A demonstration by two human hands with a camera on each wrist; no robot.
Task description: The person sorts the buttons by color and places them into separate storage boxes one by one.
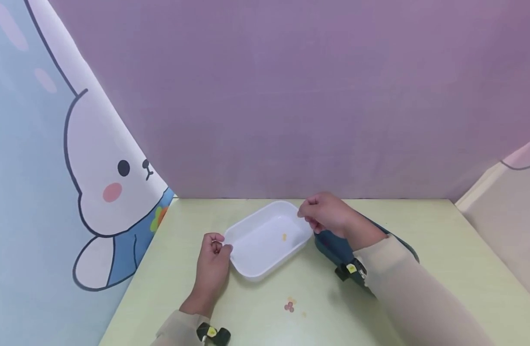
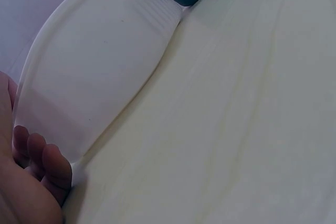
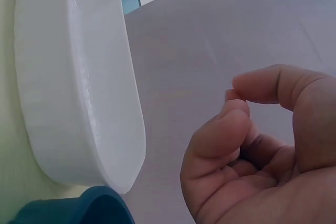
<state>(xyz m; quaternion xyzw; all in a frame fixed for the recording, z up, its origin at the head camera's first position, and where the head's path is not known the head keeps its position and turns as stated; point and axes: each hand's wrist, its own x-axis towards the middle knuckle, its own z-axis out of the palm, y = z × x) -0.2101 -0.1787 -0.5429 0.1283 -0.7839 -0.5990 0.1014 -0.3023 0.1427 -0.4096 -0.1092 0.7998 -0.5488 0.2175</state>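
Note:
A shallow white plastic tray [image 1: 265,240] with rounded corners sits on the table, with a small yellow piece [image 1: 284,237] inside. My left hand [image 1: 213,262] grips its left end, the thumb at the rim; in the left wrist view curled fingers [image 2: 55,163] lie against the tray's outer wall. Over the tray's right end is my right hand [image 1: 329,214]. Its thumb and forefinger pinch a small reddish piece [image 3: 229,95], mostly hidden between the fingertips. Several small red pieces [image 1: 289,306] and yellow pieces [image 1: 292,300] lie on the table in front of the tray.
A dark teal container [image 1: 334,247] stands against the tray's right end, partly hidden under my right forearm. The pale yellow table [image 1: 247,317] ends at a purple backdrop [image 1: 290,96]. A cartoon-printed cloth [image 1: 117,192] hangs on the left.

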